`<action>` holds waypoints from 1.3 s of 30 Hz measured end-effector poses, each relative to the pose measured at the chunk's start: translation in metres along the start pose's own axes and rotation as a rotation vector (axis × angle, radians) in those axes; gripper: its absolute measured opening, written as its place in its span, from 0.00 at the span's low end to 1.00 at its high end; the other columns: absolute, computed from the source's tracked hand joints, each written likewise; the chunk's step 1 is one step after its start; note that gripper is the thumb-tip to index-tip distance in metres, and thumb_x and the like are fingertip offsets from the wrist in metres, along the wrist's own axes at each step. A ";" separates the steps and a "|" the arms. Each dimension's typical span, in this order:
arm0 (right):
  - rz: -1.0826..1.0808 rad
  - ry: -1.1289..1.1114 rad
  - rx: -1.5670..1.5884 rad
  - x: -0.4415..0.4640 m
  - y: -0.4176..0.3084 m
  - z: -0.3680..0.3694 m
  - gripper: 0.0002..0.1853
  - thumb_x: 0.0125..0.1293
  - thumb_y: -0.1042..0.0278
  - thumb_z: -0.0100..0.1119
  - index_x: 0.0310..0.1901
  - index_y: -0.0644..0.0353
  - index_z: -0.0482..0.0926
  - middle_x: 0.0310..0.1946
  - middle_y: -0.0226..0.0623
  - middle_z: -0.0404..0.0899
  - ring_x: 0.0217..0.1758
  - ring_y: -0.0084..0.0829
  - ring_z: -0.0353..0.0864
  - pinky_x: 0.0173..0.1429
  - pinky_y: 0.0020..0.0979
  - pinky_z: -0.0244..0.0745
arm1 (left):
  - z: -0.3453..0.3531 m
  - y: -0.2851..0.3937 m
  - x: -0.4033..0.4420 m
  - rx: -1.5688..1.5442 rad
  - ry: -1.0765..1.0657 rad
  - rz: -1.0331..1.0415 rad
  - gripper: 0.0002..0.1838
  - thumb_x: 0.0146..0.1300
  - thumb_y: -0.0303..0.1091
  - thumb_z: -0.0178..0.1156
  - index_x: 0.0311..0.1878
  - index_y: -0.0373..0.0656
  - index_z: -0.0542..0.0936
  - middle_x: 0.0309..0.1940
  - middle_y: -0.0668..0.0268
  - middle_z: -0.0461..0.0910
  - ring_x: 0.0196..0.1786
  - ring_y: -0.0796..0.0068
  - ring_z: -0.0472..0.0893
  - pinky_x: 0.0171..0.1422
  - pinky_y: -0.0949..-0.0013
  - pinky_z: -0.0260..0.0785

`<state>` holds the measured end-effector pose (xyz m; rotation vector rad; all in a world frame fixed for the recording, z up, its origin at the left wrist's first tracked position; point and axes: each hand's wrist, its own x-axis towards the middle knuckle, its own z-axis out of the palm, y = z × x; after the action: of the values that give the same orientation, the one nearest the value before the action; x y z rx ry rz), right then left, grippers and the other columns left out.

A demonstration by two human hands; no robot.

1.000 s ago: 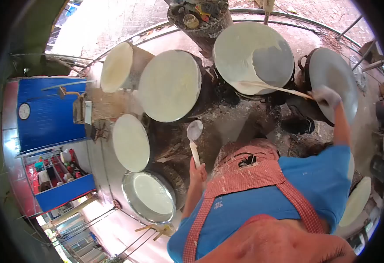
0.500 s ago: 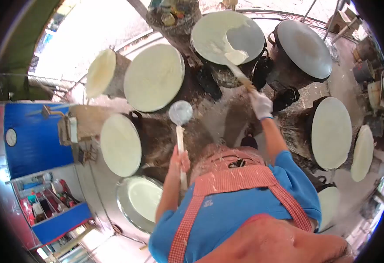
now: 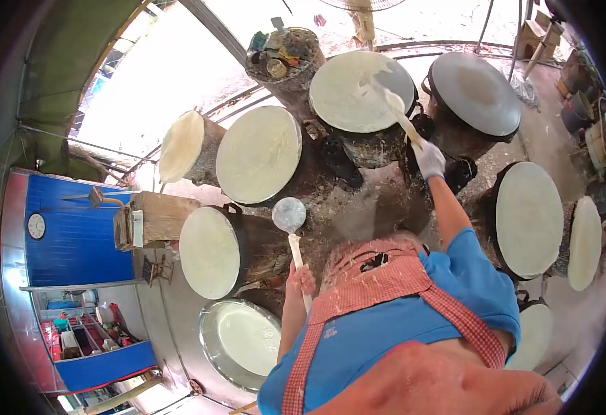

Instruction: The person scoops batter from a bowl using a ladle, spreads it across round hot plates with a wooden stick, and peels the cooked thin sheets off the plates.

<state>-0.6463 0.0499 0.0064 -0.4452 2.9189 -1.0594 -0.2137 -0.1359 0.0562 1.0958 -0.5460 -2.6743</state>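
Observation:
My bare left hand [image 3: 301, 280] is wrapped round the handle of a ladle [image 3: 289, 215], whose round bowl points away from me over the floor. A white glove covers my right hand [image 3: 430, 161], closed on the handle of a spatula [image 3: 405, 122]. Its blade lies on the pale batter near the right side of a round griddle [image 3: 348, 100]. The batter covers most of that griddle, with a greyish patch at the upper right. Left of it, another griddle [image 3: 258, 155] is coated in a pale layer.
A bare grey griddle [image 3: 476, 93] stands at the right rear. More coated griddles [image 3: 209, 252] [image 3: 529, 220] stand on both sides. A wide metal basin [image 3: 209, 339] with pale liquid is at the lower left. A drum top [image 3: 303, 45] carries small items.
The spatula has swept to the right across the griddle, and batter now covers much of the grey area. The view has shifted, so most things appear lower. Both hands keep their tools.

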 end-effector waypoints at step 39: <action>0.249 -0.117 0.748 0.156 0.013 0.003 0.17 0.52 0.55 0.58 0.33 0.62 0.81 0.22 0.38 0.80 0.25 0.22 0.74 0.31 0.31 0.69 | 0.097 -0.038 0.067 -0.075 0.120 -0.186 0.13 0.68 0.35 0.41 0.24 0.49 0.63 0.15 0.75 0.57 0.14 0.85 0.55 0.14 0.79 0.47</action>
<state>-0.7994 0.0160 0.0102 -0.1041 2.1625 -1.8461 -0.3317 -0.0978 0.0620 1.3345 -0.3347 -2.7339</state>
